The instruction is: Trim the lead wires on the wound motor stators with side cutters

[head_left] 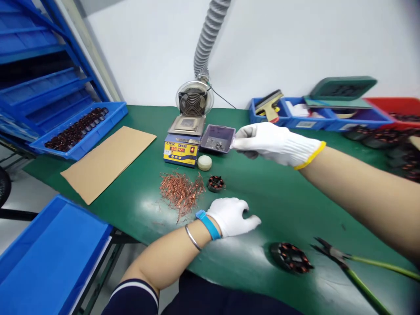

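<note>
My right hand [259, 141], in a white glove with a yellow cuff, has its fingers closed at the right rim of a small purple-grey tray [209, 149] with bits of metal in it. Low over the table, my left hand [233, 216] is also gloved, thumb apart from curled fingers, with nothing visible in it. Just beyond it sits a small motor stator [215, 183] with copper windings. A heap of copper wire scraps [181, 192] lies to its left. Nearer me on the right is another stator [291, 258], slightly blurred, beside green-handled pliers [337, 254].
A blue-yellow heating unit [181, 151] stands at the back below a fan hood [193, 104], with a round whitish pot [204, 162] beside it. Cardboard [108, 164] and a blue tray of parts [78, 131] lie left. Blue bins [305, 124] and more stators [383, 138] are right.
</note>
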`<action>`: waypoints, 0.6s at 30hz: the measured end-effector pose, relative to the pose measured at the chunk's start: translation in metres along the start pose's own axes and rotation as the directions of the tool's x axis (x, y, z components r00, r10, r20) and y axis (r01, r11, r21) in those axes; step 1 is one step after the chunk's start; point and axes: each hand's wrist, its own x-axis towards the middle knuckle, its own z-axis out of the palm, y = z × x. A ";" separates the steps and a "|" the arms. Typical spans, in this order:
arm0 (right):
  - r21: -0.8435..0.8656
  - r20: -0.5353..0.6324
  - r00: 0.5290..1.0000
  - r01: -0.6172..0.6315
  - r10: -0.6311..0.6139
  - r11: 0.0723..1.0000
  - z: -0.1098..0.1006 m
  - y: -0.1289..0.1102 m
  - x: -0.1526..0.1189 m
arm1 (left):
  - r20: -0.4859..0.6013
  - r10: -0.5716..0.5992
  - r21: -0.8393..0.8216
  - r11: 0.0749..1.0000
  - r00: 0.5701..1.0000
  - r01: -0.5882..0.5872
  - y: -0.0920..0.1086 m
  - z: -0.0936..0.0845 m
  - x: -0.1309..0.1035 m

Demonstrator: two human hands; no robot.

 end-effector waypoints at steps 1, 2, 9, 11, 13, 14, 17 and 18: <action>0.035 0.011 1.000 -0.007 0.006 0.999 -0.002 0.004 -0.008 | -0.006 -0.008 -0.005 1.000 1.000 0.008 0.001 -0.001 0.000; 0.085 0.027 1.000 -0.013 0.011 0.996 -0.003 0.008 -0.016 | -0.012 -0.013 -0.009 1.000 1.000 0.013 0.001 -0.002 0.000; 0.425 0.127 0.988 0.028 -0.091 0.905 -0.011 0.031 -0.073 | -0.053 -0.021 -0.006 1.000 0.998 0.021 0.000 -0.002 0.001; 0.478 0.152 0.981 0.032 -0.119 0.878 -0.012 0.043 -0.087 | -0.075 -0.024 -0.022 1.000 0.997 0.022 -0.001 0.000 0.001; 0.530 0.167 0.976 0.034 -0.143 0.847 -0.013 0.056 -0.099 | -0.095 -0.028 -0.043 0.999 0.995 0.024 -0.003 0.001 0.001; 0.554 0.171 0.973 0.034 -0.154 0.832 -0.013 0.064 -0.105 | -0.105 -0.029 -0.053 0.998 0.994 0.023 -0.003 0.002 0.002; 0.622 0.164 0.971 0.036 -0.175 0.782 -0.014 0.082 -0.121 | -0.136 -0.016 -0.083 0.997 0.991 0.004 -0.005 0.003 0.002; 0.642 0.161 0.971 0.035 -0.179 0.766 -0.015 0.088 -0.127 | -0.142 -0.008 -0.089 0.996 0.990 -0.005 -0.006 0.003 0.002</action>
